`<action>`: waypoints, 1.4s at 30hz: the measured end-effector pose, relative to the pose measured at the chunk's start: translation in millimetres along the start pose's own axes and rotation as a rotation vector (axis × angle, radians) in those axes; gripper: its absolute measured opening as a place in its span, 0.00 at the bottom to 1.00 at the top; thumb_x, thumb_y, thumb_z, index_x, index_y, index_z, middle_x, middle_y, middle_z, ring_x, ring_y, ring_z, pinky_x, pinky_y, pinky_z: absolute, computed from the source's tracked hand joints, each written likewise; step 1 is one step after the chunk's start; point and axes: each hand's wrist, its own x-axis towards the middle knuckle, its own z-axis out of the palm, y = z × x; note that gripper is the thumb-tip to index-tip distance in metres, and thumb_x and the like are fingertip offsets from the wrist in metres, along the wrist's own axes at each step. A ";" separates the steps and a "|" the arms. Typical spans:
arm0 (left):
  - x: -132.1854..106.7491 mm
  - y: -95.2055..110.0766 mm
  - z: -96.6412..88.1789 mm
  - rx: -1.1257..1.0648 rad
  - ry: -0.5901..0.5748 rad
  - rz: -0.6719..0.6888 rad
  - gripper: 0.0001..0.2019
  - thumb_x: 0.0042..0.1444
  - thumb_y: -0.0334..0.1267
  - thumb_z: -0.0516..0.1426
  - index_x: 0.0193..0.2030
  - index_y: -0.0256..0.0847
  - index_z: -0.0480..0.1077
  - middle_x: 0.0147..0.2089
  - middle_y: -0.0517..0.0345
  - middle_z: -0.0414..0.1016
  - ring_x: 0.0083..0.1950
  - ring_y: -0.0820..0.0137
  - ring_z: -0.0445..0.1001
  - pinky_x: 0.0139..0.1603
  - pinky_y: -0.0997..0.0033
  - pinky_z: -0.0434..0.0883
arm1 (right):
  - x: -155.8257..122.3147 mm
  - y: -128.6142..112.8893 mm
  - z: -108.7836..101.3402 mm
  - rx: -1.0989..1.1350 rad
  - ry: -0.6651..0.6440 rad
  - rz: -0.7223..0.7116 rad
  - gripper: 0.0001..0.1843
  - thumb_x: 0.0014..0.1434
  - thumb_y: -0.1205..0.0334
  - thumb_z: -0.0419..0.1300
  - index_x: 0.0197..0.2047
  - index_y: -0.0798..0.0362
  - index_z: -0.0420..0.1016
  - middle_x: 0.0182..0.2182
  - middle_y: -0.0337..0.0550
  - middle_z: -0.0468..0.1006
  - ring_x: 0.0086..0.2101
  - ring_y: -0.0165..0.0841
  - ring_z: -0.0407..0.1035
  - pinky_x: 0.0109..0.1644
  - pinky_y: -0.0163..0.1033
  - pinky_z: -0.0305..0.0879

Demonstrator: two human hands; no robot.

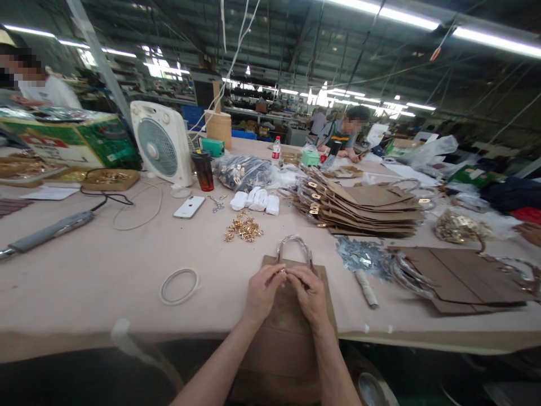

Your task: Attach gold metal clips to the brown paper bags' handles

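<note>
A brown leather bag piece (287,332) with a wrapped handle (295,246) lies over the table's near edge in front of me. My left hand (262,291) and my right hand (310,292) rest on it, fingertips pinched together on a small gold metal fitting (283,272) near the bag's top edge. A loose pile of gold fittings (244,228) lies on the table beyond my hands.
A stack of brown bag pieces (363,211) sits behind to the right, more pieces (460,276) at right. A tape ring (179,286), a phone (189,207), a dark cup (204,170) and a white fan (159,142) stand at left. A silver scrap pile (359,256) is nearby. A person (344,135) sits across.
</note>
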 end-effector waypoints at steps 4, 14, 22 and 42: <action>-0.8 1.9 0.7 -0.008 -0.005 -0.007 0.15 0.64 0.48 0.63 0.51 0.43 0.80 0.42 0.55 0.81 0.34 0.71 0.79 0.38 0.72 0.77 | -1.9 -2.7 2.5 -0.061 0.059 -0.045 0.09 0.68 0.62 0.61 0.46 0.44 0.84 0.42 0.45 0.84 0.44 0.39 0.78 0.50 0.45 0.74; -2.5 11.6 1.9 0.116 -0.013 0.057 0.10 0.64 0.45 0.63 0.48 0.46 0.82 0.47 0.54 0.84 0.46 0.65 0.81 0.49 0.68 0.77 | -1.4 -7.4 -0.3 -0.069 0.049 0.066 0.09 0.70 0.58 0.59 0.41 0.48 0.80 0.39 0.42 0.82 0.41 0.36 0.75 0.49 0.40 0.69; -3.3 11.2 6.1 0.134 -0.023 0.126 0.08 0.64 0.41 0.63 0.48 0.46 0.82 0.47 0.55 0.85 0.47 0.65 0.81 0.51 0.68 0.77 | 0.3 -3.1 -1.5 0.070 0.041 0.112 0.11 0.69 0.55 0.59 0.38 0.49 0.79 0.36 0.40 0.79 0.39 0.34 0.73 0.46 0.38 0.67; -2.5 8.5 6.4 0.001 -0.092 -0.003 0.12 0.66 0.39 0.60 0.54 0.47 0.80 0.52 0.57 0.84 0.48 0.66 0.82 0.52 0.68 0.79 | 3.0 -0.3 -4.1 0.394 -0.124 0.383 0.25 0.69 0.40 0.57 0.45 0.51 0.85 0.31 0.42 0.81 0.30 0.34 0.71 0.36 0.39 0.68</action>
